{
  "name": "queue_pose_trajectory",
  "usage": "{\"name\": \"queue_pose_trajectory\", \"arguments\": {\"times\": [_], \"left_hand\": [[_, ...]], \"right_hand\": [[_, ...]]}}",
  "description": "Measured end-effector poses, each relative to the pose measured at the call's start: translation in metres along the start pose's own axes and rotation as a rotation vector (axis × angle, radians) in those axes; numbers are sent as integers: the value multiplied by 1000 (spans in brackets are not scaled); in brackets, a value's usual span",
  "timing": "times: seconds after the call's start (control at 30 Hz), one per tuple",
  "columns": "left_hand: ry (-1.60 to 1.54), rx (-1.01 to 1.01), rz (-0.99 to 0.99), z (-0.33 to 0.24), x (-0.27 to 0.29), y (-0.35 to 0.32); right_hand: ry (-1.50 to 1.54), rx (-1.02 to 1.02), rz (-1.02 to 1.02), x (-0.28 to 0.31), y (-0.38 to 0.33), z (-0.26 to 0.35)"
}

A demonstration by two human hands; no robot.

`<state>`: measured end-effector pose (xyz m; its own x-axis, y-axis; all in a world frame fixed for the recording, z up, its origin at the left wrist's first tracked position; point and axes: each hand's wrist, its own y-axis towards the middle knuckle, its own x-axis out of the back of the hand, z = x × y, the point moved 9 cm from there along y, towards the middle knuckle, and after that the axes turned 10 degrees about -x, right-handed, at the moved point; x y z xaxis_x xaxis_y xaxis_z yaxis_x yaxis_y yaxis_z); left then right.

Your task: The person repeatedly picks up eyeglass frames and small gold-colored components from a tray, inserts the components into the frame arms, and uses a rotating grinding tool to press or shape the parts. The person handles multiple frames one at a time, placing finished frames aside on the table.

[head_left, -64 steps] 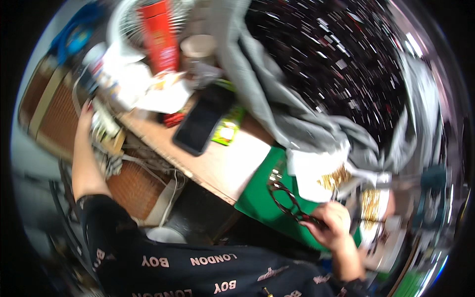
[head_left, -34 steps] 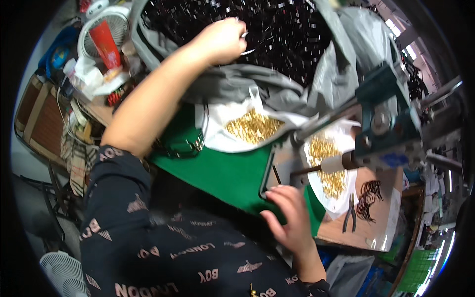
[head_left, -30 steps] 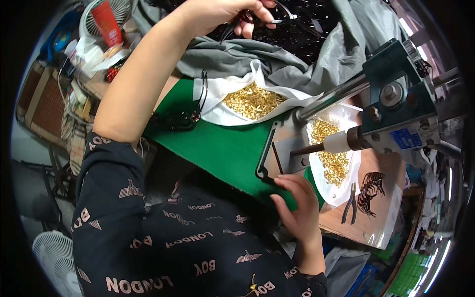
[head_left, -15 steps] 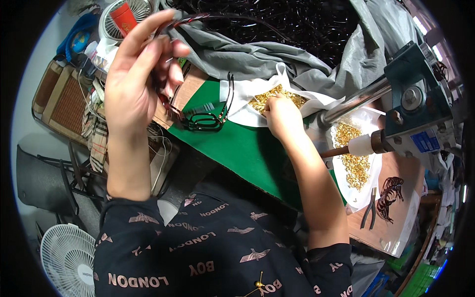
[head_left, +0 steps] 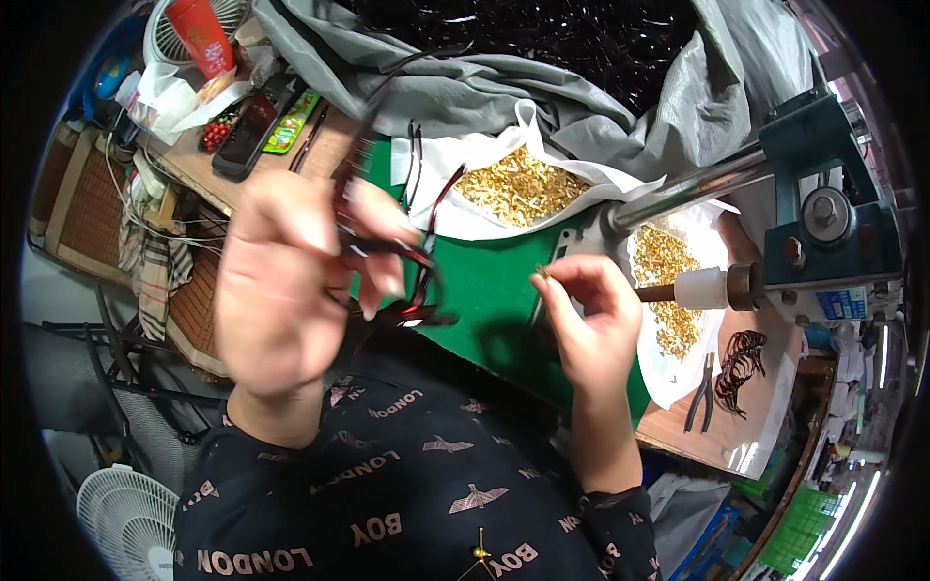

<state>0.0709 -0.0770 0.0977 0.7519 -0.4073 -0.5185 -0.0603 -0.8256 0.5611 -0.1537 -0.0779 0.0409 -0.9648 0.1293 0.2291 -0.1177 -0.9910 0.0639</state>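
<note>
My left hand (head_left: 291, 281) is raised close to the camera and grips a dark glasses frame (head_left: 412, 261), blurred by motion. My right hand (head_left: 586, 315) pinches a small brass piece (head_left: 541, 273) between thumb and fingers, above the green mat (head_left: 494, 290). Just beyond it lies a white bag of small brass parts (head_left: 518, 189). A second white bag of brass parts (head_left: 664, 290) sits under the green press (head_left: 823, 213), to the right of my right hand.
A grey cloth holds a heap of dark frames (head_left: 542, 39) at the back. Pliers (head_left: 699, 392) and dark frame parts (head_left: 741, 358) lie on the wooden board at right. A phone (head_left: 247, 136), red cup (head_left: 199, 34) and clutter sit at back left. A white fan (head_left: 121, 513) stands at lower left.
My left hand has lowered toward me with the glasses frame. My right hand has left the near bag of brass parts and now holds a small brass piece above the mat.
</note>
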Motion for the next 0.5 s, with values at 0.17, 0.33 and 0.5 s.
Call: {"name": "queue_pose_trajectory", "arguments": {"times": [0.17, 0.33, 0.5], "left_hand": [[337, 160, 151, 63, -53, -20], [495, 209, 272, 93, -68, -28], [744, 99, 446, 97, -82, -31]], "right_hand": [[127, 97, -32, 24, -34, 29], [115, 77, -47, 37, -34, 22], [195, 37, 12, 31, -30, 17]]}}
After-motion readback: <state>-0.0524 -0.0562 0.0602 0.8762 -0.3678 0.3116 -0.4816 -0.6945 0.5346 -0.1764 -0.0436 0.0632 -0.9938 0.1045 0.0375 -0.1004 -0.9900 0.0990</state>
